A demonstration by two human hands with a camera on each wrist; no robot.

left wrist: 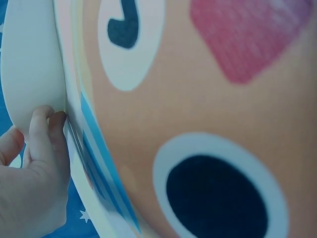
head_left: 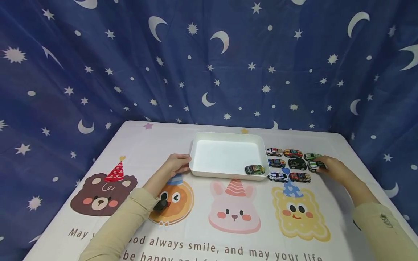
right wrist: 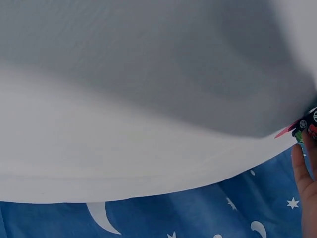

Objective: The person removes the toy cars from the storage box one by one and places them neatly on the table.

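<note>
On the table stands a shallow white tray (head_left: 228, 177), with one dark green and yellow toy car (head_left: 254, 169) in its front right corner. My left hand (head_left: 176, 165) grips the tray's left side; the left wrist view shows its thumb near the rim and its fingers bent against the wall. To the right of the tray, my right hand (head_left: 333, 168) pinches the right end of a green and white toy car (head_left: 316, 166). Part of that car is covered by the fingers. A bright green toy car (head_left: 311, 157) lies just behind it.
Several more toy cars stand in rows beside the tray, among them a black one (head_left: 297, 164), a white one (head_left: 278, 177) and a red one (head_left: 300, 177). A printed white cloth (head_left: 202, 214) covers the table. Behind hangs a blue curtain (head_left: 183, 72) with moons and stars.
</note>
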